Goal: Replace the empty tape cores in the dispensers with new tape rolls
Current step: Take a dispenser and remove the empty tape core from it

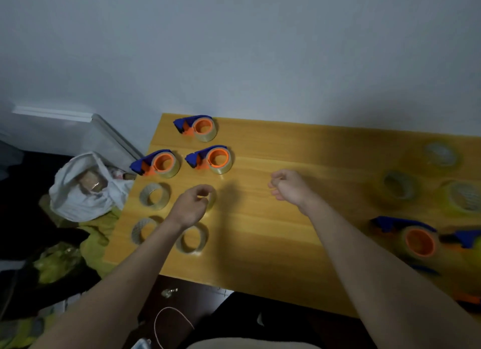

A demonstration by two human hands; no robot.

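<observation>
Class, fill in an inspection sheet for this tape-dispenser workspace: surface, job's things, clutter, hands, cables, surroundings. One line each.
Surface: yellow wooden table, against a pale wall.
Job's things: three blue-and-orange dispensers at the far left, two more blurred at the right; four loose rings at the left, three tape rolls at the far right.
Clutter: white bag and green cloth beside the table.
Hands: left hand over one ring, whether gripping unclear; right hand loosely curled, holds nothing.
Cables: thin pink cord on the floor.
Surroundings: dark floor, dim light.
</observation>
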